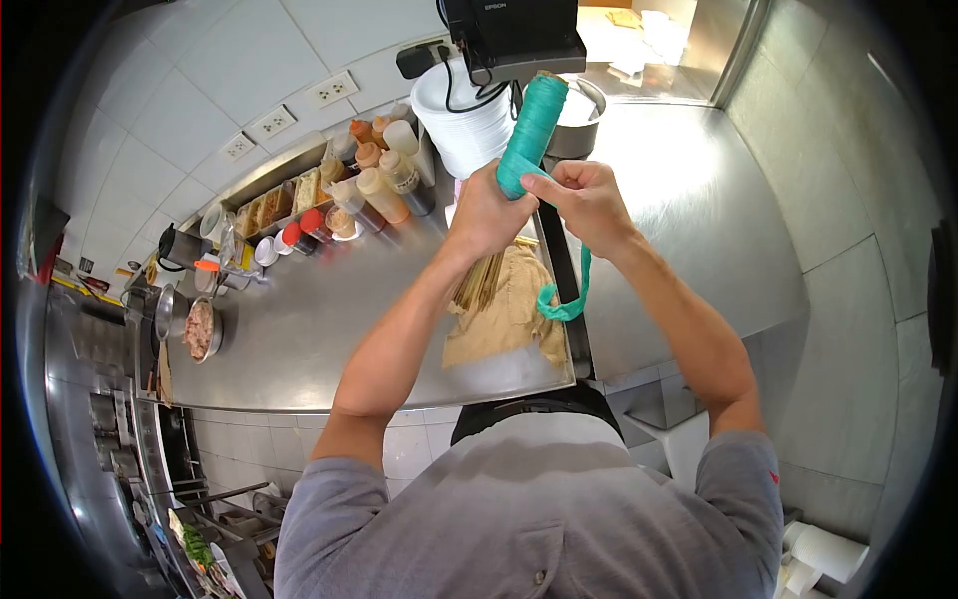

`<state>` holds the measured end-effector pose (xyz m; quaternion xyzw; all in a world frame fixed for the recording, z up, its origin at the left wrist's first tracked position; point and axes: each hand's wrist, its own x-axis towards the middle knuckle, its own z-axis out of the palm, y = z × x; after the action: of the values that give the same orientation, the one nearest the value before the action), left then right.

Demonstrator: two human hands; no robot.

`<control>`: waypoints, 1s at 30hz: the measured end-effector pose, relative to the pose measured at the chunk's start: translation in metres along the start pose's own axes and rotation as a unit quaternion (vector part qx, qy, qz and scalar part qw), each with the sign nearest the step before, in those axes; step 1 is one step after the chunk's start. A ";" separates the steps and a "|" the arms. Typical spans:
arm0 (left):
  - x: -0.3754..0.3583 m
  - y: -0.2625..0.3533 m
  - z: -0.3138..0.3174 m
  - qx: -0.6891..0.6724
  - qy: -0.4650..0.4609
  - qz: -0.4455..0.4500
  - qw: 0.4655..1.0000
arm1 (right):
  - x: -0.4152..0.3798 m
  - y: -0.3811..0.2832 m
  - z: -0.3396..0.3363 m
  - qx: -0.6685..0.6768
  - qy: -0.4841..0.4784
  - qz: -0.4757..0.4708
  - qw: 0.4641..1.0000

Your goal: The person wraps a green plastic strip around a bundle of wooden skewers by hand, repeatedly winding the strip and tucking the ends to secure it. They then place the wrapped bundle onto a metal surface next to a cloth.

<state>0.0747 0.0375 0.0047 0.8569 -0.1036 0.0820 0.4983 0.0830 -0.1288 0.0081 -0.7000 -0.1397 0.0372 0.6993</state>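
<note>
My left hand (485, 218) is closed around the lower end of a roll of green plastic twine (537, 122), which is tilted up and away from me over the counter. With its thumb and forefinger, my right hand (591, 206) pinches the twine at the bottom of the roll. A loose tail of twine (570, 308) hangs below the right hand and curls over the counter's edge. Under my hands, a bundle of thin wooden sticks (480, 284) lies on a tan cloth (514, 317), partly hidden by my left hand and forearm.
Squeeze bottles (379, 192) and a row of ingredient containers (271, 208) line the wall. A bowl of raw-looking meat (201, 330) sits on the left. White stacked containers (461, 120), a metal pot (579, 125) and a black printer (514, 35) stand behind. A dark gap (576, 339) separates two steel counters.
</note>
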 end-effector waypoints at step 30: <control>-0.074 0.047 0.027 -0.507 -0.273 -0.182 0.797 | -0.085 -0.011 -0.033 0.107 -0.081 -0.083 0.987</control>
<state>-0.0076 -0.0017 0.0124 0.4710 -0.1040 -0.3125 0.8184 0.0078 -0.1819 0.0069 -0.6018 -0.2485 0.0508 0.7573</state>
